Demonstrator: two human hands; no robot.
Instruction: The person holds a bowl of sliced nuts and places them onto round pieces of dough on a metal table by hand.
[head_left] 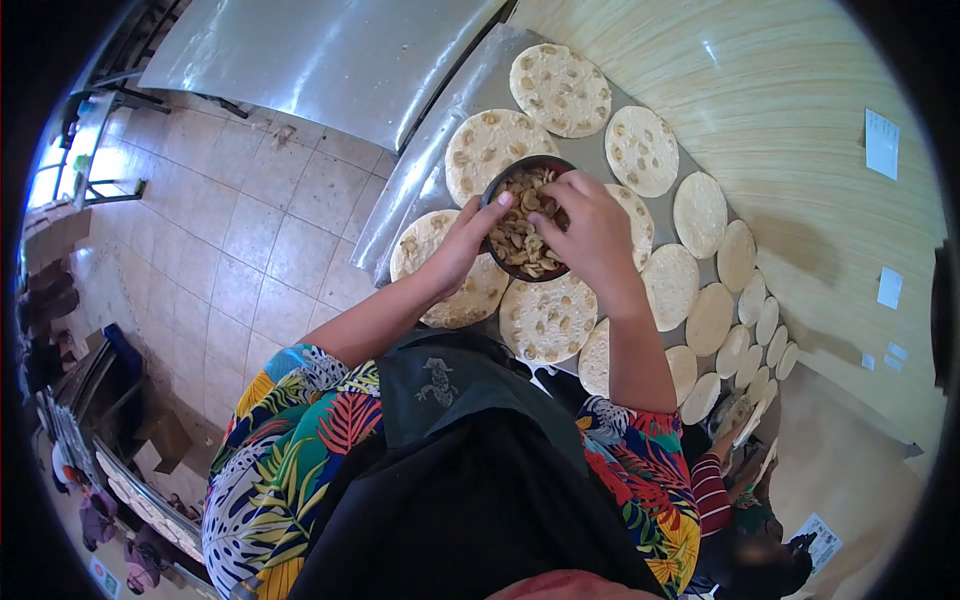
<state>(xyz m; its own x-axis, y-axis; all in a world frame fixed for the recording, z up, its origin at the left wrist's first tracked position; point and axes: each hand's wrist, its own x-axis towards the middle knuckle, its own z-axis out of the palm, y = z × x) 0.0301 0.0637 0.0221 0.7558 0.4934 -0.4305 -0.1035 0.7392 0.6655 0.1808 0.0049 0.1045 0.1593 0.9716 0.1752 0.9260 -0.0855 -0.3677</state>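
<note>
My left hand [462,245] is wrapped around the side of a dark round bowl [510,271], its thumb over the rim. Sliced mushrooms [522,243] fill the bowl. Inside it, my right hand [597,228] has its thumb and fingers pinched on some of the mushroom slices. The bowl is held above flat round dough bases [548,322] lying on a metal table. Under and around the bowl, the nearest bases carry a pale spread and scattered mushroom pieces, such as one dough base [560,90] at the far end.
More plain-looking rounds [700,215] run along the metal table [478,85] to the right. A pale wall [800,130] with paper notes borders it. Another metal table [320,60] stands at upper left, beyond tiled floor [250,230]. Another person's striped sleeve [711,495] shows at lower right.
</note>
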